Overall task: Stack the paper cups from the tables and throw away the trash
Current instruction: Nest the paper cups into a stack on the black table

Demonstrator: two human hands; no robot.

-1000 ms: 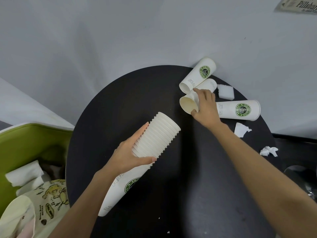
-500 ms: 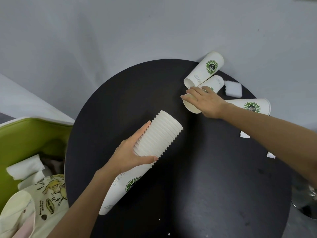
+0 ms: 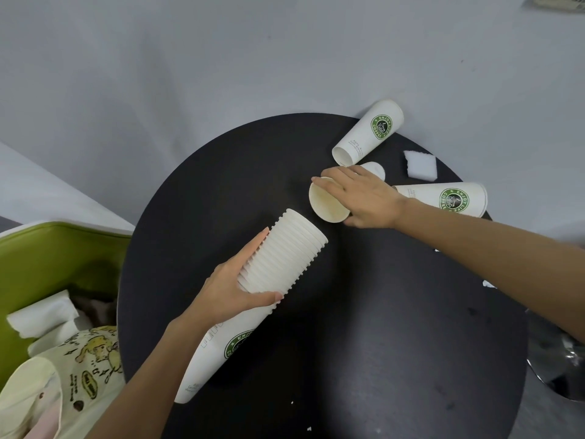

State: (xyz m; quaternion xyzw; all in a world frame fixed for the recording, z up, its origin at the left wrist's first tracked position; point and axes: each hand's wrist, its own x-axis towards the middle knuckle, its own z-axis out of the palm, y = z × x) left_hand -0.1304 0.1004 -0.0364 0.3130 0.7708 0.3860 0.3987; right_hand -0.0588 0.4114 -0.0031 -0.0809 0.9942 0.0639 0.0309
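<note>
My left hand [image 3: 232, 291] grips a long stack of white paper cups [image 3: 285, 255], held tilted over the round black table [image 3: 364, 343] with its open rims pointing up and right. My right hand [image 3: 364, 194] is closed around a single paper cup [image 3: 327, 202] lying on its side, its mouth facing the stack. Two more logo cups lie on the table: one cup at the far edge [image 3: 368, 133] and one cup to the right [image 3: 449, 199], partly behind my right wrist.
A white sponge-like scrap [image 3: 421, 164] lies near the far right rim, and small paper bits [image 3: 489, 284] sit at the right edge. A green bin [image 3: 57, 248] holding white tissues and a printed cloth bag [image 3: 72, 375] stands left of the table. Grey floor surrounds it.
My right hand has closed on the lying cup and drawn it slightly toward the stack. The stack in my left hand has hardly moved.
</note>
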